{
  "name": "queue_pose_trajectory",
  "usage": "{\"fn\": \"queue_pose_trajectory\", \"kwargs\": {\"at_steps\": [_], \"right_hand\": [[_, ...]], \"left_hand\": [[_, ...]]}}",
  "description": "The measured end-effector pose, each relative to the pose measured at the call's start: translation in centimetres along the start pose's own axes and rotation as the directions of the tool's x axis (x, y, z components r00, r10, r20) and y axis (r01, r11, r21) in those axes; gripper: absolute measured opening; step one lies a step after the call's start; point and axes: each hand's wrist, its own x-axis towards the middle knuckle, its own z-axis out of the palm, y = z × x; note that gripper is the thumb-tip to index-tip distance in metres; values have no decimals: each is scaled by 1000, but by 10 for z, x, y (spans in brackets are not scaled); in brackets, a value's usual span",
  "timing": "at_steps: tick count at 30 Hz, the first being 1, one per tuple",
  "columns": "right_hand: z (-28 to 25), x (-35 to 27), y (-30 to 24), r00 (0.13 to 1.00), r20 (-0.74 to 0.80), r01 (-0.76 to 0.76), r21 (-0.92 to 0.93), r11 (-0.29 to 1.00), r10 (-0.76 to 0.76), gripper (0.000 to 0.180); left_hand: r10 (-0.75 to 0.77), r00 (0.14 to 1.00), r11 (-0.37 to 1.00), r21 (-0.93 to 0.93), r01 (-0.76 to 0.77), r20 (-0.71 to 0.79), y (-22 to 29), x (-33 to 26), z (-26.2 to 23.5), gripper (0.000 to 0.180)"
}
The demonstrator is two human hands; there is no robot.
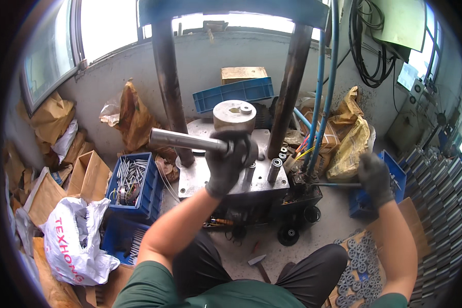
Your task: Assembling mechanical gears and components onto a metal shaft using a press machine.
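Observation:
My left hand (225, 167), in a dark glove, is closed around a smooth metal tube (182, 139) that sticks out to the left, roughly level. Just behind the hand, a thick round steel block (234, 119) stands on the press's base plate (192, 179), with a small metal ring (246, 109) on top. A short upright metal cylinder (275, 170) is at the plate's right side. Off to the right, my gloved right hand (374, 179) is wrapped around the outer end of a thin lever (336, 185), which runs to a greasy black unit beside the press.
Two dark press columns (173, 87) (291, 84) rise beyond my left hand. Blue hoses (329, 87) run down at right. Blue crates of metal parts (131, 179), a white sack (79, 241) and cardboard lie left. Grey wheel-like parts (359, 267) and stacked tubes (446, 205) sit right; a hammer (258, 262) lies between my legs.

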Motion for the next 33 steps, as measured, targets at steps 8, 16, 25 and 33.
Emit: {"fn": "queue_pose_trajectory", "kwargs": {"at_steps": [8, 16, 25, 33], "right_hand": [[-18, -66, -93, 993, 81, 79, 108, 991, -88, 18], [-1, -105, -131, 907, -225, -257, 374, 891, 356, 12], [153, -171, -234, 851, 211, -438, 789, 431, 480, 16], [168, -178, -252, 291, 939, -806, 345, -481, 185, 41]], "left_hand": [[-688, 699, 722, -287, 630, -195, -30, -79, -76, 24], [-874, 361, 486, -554, 676, -326, -83, -62, -119, 37], [-845, 417, 493, -186, 850, -336, -78, -82, -168, 54], [-956, 227, 271, -263, 926, -186, -67, -134, -80, 44]]}}
